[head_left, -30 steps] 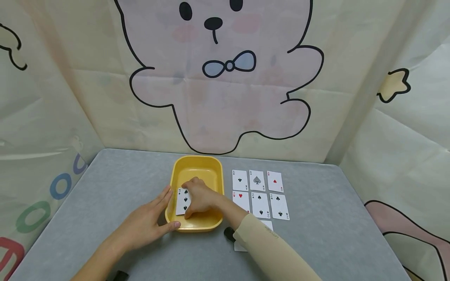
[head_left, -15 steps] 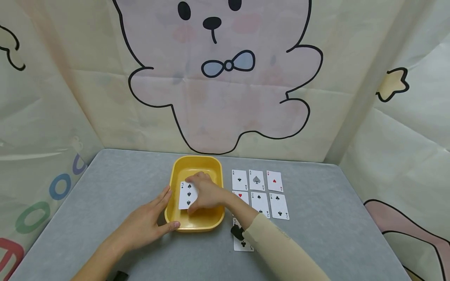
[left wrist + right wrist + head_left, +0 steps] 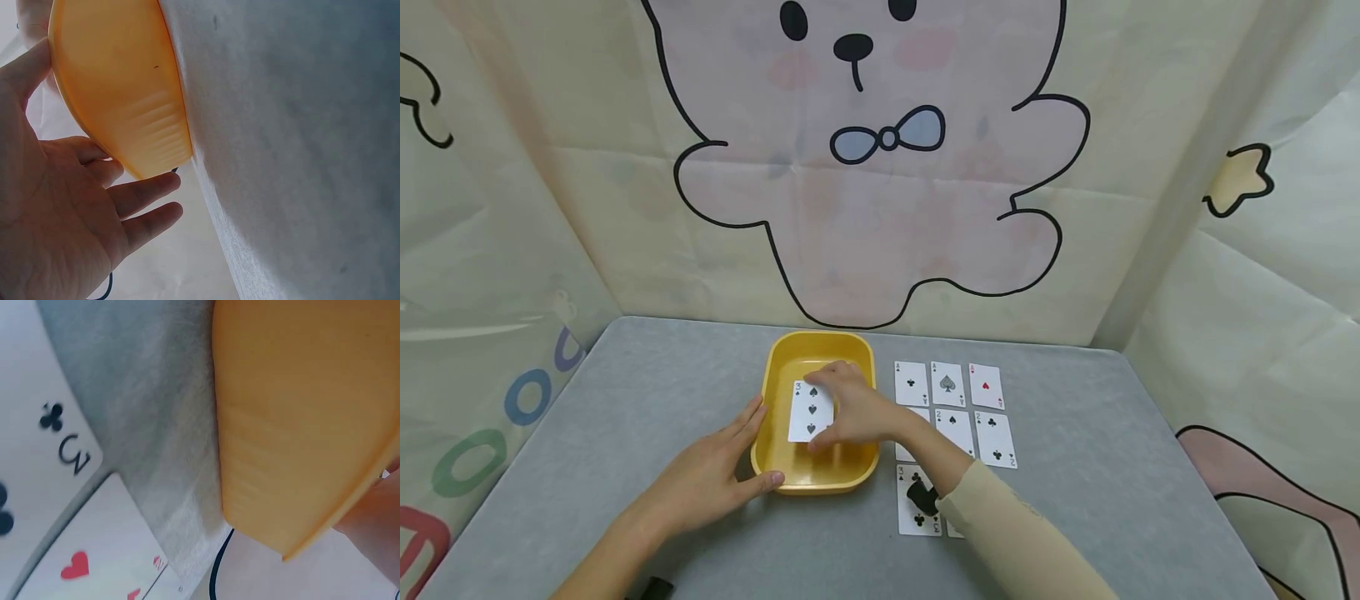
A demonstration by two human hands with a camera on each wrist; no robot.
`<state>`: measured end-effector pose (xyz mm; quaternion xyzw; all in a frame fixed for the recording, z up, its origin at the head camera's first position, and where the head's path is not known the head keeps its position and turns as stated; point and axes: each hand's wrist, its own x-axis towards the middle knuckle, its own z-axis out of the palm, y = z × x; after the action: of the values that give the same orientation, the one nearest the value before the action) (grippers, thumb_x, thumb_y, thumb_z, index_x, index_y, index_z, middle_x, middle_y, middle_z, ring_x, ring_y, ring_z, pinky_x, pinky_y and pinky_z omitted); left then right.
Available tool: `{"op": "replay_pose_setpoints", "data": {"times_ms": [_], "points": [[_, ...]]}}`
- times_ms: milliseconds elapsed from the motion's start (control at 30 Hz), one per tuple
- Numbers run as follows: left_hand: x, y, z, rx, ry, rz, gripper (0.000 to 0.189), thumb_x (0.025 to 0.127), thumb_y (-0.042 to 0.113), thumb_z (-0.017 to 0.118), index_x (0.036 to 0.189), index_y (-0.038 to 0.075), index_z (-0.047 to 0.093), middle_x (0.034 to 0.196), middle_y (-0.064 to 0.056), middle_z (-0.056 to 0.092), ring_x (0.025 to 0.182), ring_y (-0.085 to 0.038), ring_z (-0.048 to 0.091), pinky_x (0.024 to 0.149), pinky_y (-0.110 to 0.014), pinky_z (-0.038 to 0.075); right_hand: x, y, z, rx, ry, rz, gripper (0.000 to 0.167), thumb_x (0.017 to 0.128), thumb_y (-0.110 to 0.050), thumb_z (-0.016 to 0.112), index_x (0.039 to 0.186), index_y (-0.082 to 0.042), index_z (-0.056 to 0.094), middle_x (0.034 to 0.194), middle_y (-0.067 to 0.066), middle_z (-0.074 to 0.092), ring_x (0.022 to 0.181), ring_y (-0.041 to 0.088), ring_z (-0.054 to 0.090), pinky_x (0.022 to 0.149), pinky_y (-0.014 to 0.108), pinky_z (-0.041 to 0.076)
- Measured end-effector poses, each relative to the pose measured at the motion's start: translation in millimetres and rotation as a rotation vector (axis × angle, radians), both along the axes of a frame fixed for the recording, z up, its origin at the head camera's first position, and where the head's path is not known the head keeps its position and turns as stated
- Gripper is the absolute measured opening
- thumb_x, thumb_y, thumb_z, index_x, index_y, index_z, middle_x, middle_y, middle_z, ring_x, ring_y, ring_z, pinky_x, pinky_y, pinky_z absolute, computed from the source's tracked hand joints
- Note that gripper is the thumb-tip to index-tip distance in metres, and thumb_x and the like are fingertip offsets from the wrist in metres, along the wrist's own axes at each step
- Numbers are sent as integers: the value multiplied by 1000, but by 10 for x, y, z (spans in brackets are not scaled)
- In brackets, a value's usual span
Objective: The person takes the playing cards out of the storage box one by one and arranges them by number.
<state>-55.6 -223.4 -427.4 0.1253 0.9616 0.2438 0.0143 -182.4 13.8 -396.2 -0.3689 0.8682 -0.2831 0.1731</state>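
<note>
A three of spades (image 3: 811, 412) shows face up over the yellow tray (image 3: 786, 358), with my right hand (image 3: 853, 408) pinching it between thumb and fingers at its right side. Whether it touches the tray floor cannot be told. My left hand (image 3: 722, 467) rests against the tray's near left corner. Its thumb lies on the near rim and its spread fingers touch the left rim. From the left wrist, the tray's outer wall (image 3: 125, 94) fills the top, and two fingers (image 3: 153, 225) stick out straight under the rim.
Right of the tray lie rows of playing cards: the ace of hearts (image 3: 987, 387) in the far row, the two of clubs (image 3: 997, 442) in the middle, the three of clubs (image 3: 908, 517) nearest. A heart card (image 3: 94, 550) beside it is mostly hidden by the right sleeve (image 3: 1000, 517) in the head view.
My right hand has moved right and slightly away with the three of spades, uncovering more of its face. The three of clubs has come out from behind the sleeve. My left hand has stayed put.
</note>
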Motion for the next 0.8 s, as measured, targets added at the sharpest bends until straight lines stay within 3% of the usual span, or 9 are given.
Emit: {"op": "replay_pose_setpoints", "data": {"times_ms": [200,500,800], "points": [[7,-12,1,-4,5,3,101,94,70,63,166,8,28,172,-9,25,141,-41,50,107,-60,47,24,102,32,-21,1,-1,94,74,-32,94,155,-11,50,149,10,46,134,24,44,112,41,43],[-7,-5,-5,-5,11,3,101,94,69,64,166,7,29,172,-9,25,141,-41,50,108,-60,46,68,336,120,-30,7,-4,95,74,-30,94,156,-11,49,151,11,43,137,27,37,112,46,43],[1,2,2,-1,8,2,102,93,68,65,165,5,30,172,-9,25,143,-40,48,109,-60,45,89,568,169,-32,71,-8,95,73,-33,95,154,-13,51,147,7,44,135,22,35,111,45,42]]}}
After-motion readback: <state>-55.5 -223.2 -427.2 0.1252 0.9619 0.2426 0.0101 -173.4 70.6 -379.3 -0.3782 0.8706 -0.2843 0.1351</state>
